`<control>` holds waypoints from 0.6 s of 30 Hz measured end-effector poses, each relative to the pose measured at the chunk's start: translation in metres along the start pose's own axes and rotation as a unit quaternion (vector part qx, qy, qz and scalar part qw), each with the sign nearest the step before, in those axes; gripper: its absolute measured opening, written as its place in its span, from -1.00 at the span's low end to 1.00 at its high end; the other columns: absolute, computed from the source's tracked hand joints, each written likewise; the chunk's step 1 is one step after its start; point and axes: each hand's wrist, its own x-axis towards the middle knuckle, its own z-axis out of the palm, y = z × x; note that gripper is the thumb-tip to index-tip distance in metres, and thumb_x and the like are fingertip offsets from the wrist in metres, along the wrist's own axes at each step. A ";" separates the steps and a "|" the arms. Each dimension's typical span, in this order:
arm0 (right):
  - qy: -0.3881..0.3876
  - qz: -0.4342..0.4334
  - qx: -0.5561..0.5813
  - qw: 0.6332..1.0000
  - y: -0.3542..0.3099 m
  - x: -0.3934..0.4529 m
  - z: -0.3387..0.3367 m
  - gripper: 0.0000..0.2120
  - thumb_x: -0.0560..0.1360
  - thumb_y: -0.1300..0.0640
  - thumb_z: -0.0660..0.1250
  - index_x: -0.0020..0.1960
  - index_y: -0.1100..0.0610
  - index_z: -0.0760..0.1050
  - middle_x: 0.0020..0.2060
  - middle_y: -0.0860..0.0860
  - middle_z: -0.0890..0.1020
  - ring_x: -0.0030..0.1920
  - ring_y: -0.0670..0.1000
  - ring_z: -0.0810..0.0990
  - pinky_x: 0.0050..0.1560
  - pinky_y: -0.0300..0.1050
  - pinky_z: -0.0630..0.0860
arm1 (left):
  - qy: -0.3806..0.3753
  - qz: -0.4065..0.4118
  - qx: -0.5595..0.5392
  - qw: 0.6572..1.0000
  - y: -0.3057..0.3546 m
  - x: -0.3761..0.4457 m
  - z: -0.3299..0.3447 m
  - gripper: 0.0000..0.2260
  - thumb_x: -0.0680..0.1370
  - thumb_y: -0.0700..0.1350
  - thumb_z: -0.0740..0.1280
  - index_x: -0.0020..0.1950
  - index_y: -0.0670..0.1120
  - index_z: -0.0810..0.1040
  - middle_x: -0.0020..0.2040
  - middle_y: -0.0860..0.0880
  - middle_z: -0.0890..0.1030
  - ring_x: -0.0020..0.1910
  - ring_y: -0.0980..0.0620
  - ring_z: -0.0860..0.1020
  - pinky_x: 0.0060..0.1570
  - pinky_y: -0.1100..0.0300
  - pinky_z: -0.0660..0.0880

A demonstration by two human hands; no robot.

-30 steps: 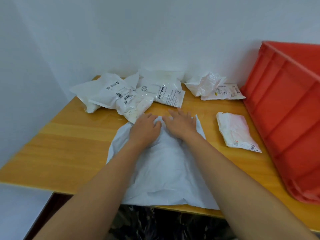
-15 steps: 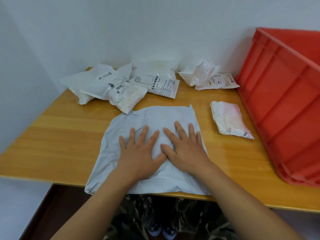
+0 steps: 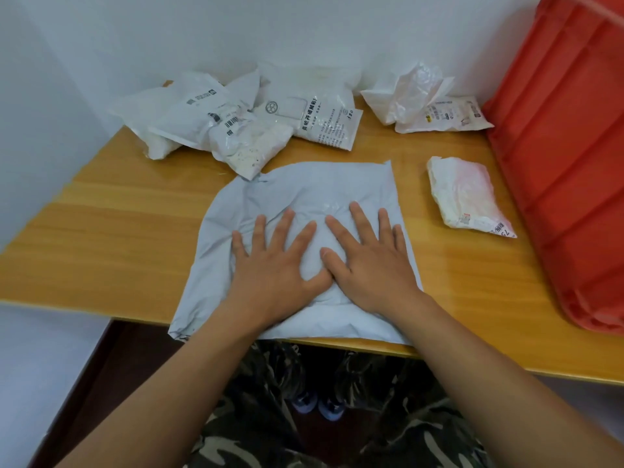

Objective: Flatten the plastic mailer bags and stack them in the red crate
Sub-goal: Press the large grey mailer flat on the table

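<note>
Both flat, released hands, left hand (image 3: 270,265) and right hand (image 3: 368,261), pressed a crinkled pale grey plastic mailer bag (image 3: 304,187); the red plastic crate (image 3: 557,163) stood rightward, nearer the right hand.

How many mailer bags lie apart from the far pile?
3: grey bag under both hands, pink-tinted bag beside the crate, crumpled bag at the back right. The pile may hide more.

This looks like a bare packing or sorting corner rather than a home. A plain wooden table (image 3: 111,238) is pushed into the angle of two blank white walls (image 3: 304,32), strewn with used mailer bags (image 3: 216,123) carrying barcode shipping labels. A large red crate (image 3: 567,157) stands at the table's right end.
</note>
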 end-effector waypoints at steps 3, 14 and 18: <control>-0.003 -0.001 0.003 1.000 0.000 -0.001 -0.001 -0.41 0.58 -0.37 -0.15 0.57 -0.33 -0.19 0.57 -0.17 -0.31 0.56 0.14 -0.38 0.53 0.19 -0.33 | 0.003 0.001 -0.001 1.000 0.001 0.000 0.000 -0.20 0.33 0.49 -0.23 0.57 0.30 -0.12 0.61 0.13 -0.19 0.59 -0.14 -0.20 0.47 -0.33 -0.19; -0.025 -0.001 -0.022 0.999 0.025 0.000 -0.044 -0.28 0.50 -0.45 0.01 0.56 -0.32 -0.18 0.60 -0.14 -0.22 0.55 0.09 -0.42 0.49 0.23 -0.35 | -0.084 0.068 -0.050 0.993 0.013 0.010 -0.032 -0.20 0.44 0.51 0.08 0.57 0.28 -0.15 0.61 0.10 -0.24 0.58 -0.06 -0.29 0.51 -0.18 -0.26; -0.017 -0.056 -0.052 0.997 0.039 0.031 -0.067 -0.17 0.33 -0.60 -0.12 0.52 -0.39 -0.29 0.57 -0.16 -0.33 0.53 0.10 -0.47 0.48 0.27 -0.35 | -0.034 0.130 -0.034 0.990 -0.010 0.043 -0.060 -0.12 0.31 0.61 -0.01 0.57 0.30 -0.03 0.62 0.13 -0.14 0.59 0.00 -0.22 0.55 -0.09 -0.17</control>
